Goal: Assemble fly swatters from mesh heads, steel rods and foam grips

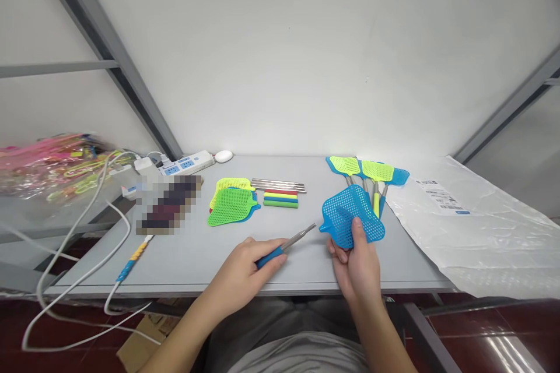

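Observation:
My left hand point(251, 268) is closed round the blue grip of a metal telescopic rod point(300, 236), its bare tip pointing right. In my right hand point(361, 262) is a blue perforated fly swatter head point(345, 210), thumb on its face and stem towards the rod. A small gap separates rod tip and stem. Beyond my left hand lie stacked swatter heads, a green one point(231, 206) on top and a yellow one point(234, 185) behind. Beside them are several metal rods point(279, 185) and several coloured grips point(280, 199). Behind my right hand lie assembled swatters point(378, 171) with blue and yellow heads.
A white plastic mailing bag point(472, 233) covers the table's right end. On the left are a power strip point(188, 163), a white oval object point(223, 156), a pixelated item point(170, 207), trailing white cables point(79, 227) and bagged colourful items point(65, 166). Cardboard point(144, 341) lies below.

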A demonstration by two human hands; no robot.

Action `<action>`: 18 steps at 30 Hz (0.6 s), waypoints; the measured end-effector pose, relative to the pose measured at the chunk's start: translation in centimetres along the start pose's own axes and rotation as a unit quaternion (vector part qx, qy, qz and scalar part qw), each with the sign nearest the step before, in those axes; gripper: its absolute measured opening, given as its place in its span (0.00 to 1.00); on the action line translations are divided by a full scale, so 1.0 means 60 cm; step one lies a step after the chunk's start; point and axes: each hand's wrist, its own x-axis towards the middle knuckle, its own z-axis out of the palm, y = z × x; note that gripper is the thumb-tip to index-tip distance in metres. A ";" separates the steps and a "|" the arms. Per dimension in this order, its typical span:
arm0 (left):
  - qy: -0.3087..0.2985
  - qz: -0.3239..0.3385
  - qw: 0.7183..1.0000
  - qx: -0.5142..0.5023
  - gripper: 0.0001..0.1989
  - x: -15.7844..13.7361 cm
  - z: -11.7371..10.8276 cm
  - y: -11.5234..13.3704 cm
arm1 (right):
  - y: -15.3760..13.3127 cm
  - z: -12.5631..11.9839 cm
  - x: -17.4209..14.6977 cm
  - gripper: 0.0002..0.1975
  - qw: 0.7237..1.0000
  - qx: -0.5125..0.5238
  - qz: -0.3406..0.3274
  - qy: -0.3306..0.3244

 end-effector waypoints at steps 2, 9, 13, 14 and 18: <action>-0.004 0.001 1.000 0.009 0.19 -0.001 -0.001 -0.002 | 0.001 0.000 -0.002 0.14 1.000 -0.007 0.000 -0.002; -0.025 0.014 1.000 0.011 0.19 0.001 0.000 0.000 | -0.004 0.005 0.000 0.13 1.000 0.025 -0.003 -0.001; -0.025 0.021 0.999 0.011 0.18 0.000 -0.001 0.001 | -0.005 0.007 -0.002 0.13 1.000 0.011 0.003 -0.005; -0.025 0.023 0.999 0.010 0.18 0.000 -0.001 0.001 | -0.005 0.007 -0.003 0.13 1.000 0.011 0.003 -0.006; -0.021 0.017 1.000 0.013 0.19 -0.001 0.000 -0.002 | -0.003 0.002 -0.004 0.12 1.000 0.013 -0.008 0.006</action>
